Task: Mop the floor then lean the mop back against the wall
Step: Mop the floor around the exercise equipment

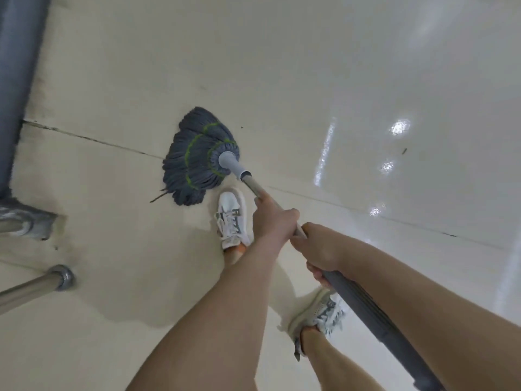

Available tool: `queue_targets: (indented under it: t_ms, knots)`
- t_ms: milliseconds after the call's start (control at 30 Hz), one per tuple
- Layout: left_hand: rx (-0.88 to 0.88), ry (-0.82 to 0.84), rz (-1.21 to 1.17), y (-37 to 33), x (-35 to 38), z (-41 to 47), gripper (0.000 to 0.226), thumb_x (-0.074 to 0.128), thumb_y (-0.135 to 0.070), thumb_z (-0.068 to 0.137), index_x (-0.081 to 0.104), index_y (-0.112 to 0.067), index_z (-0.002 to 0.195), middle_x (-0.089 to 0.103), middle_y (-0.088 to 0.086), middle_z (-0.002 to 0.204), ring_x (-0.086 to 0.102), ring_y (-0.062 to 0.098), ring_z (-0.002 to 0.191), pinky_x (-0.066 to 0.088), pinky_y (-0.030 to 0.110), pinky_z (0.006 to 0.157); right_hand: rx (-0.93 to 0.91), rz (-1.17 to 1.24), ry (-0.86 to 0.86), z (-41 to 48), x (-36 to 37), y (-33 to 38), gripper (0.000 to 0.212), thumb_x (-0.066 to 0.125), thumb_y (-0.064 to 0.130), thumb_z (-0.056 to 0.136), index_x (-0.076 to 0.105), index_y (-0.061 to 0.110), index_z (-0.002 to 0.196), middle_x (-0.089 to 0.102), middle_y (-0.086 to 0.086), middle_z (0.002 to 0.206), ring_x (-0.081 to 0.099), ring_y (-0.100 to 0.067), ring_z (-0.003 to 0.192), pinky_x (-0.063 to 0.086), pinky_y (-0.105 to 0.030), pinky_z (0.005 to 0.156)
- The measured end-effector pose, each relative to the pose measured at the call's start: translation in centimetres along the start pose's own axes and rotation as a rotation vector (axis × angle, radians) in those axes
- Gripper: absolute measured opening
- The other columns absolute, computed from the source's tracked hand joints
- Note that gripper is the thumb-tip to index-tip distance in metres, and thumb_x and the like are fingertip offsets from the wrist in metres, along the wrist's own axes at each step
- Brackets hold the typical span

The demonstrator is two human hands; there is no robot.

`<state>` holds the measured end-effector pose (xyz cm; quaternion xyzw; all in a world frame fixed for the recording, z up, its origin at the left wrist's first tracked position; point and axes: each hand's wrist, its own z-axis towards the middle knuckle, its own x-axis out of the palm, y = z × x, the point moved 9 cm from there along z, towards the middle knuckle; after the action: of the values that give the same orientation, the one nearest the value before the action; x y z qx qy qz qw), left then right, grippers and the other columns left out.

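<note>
Closest to us, our two bare forearms (pixel 225 306) reach down and forward, so we start there and then sweep across. Far left, a grey upright surface (pixel 17 66) runs along the floor's edge, and below it two metal legs (pixel 60 277) plant on the tiles. We judge the mop works close by them because grime gathers along that dark grout line (pixel 93 139). Next comes the mop head (pixel 197 159), grey strands with green stitching, splayed flat on the cream floor (pixel 282 66), pressed down so the strands spread and wipe. Just beside it stands our left shoe (pixel 232 218). The left hand (pixel 272 221) wraps the metal shaft (pixel 251 183) low down, one finger stretched along it, steering the head. The right hand (pixel 318 248) curls round the shaft just above, where the grey grip (pixel 366 303) begins, supplying the push. Right of that the tiles shine with reflected lights. Mopping is under way, we reckon, and no wall for leaning the mop shows clearly from here.
</note>
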<state>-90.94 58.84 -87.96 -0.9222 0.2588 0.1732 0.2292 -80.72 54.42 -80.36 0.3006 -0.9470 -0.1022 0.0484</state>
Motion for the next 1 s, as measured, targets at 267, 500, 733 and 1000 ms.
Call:
queue_targets:
  t_ms: [267,500,733,1000]
  knots:
    - [0.273,0.277,0.527,-1.5,18.6,-11.4,0.091,0.058,-0.018,0.083,0.004,-0.011,0.156,0.033,0.012,0.144,0.055,0.032,0.113,0.039,0.034,0.072,0.094,0.464,-0.096,-7.3,-0.9,-19.7,0.023,0.033,0.025,0.100,0.042,0.006,0.110,0.043,-0.010,0.053,0.039,-0.019,0.035,0.037,-0.022,0.037]
    - [0.396,0.534,0.885,1.8,26.9,-17.7,0.087,0.051,-0.021,0.086,0.003,-0.004,0.156,0.021,0.015,0.156,0.049,0.033,0.128,0.045,0.039,0.088,0.249,0.885,-0.077,-11.7,3.4,-27.3,0.022,0.036,0.031,0.100,0.047,0.012,0.106,0.044,-0.006,0.053,0.040,-0.015,0.039,0.039,-0.022,0.041]
    - [0.392,0.349,0.763,6.2,15.1,-13.1,0.066,0.053,-0.015,0.083,0.030,-0.006,0.144,0.039,0.008,0.144,0.048,0.034,0.126,0.045,0.041,0.092,0.139,0.925,0.025,-7.1,11.7,-18.7,0.020,0.033,0.027,0.099,0.042,0.010,0.106,0.043,-0.008,0.058,0.042,-0.016,0.040,0.043,-0.024,0.044]
    - [0.252,0.104,0.739,13.7,-3.4,-6.5,0.041,0.060,-0.022,0.080,0.050,-0.009,0.117,0.060,0.005,0.094,0.058,0.033,0.095,0.040,0.033,0.067,0.151,0.736,0.234,-1.8,23.7,-6.8,0.021,0.028,0.020,0.099,0.042,0.007,0.093,0.044,-0.010,0.059,0.041,-0.019,0.046,0.041,-0.028,0.047]
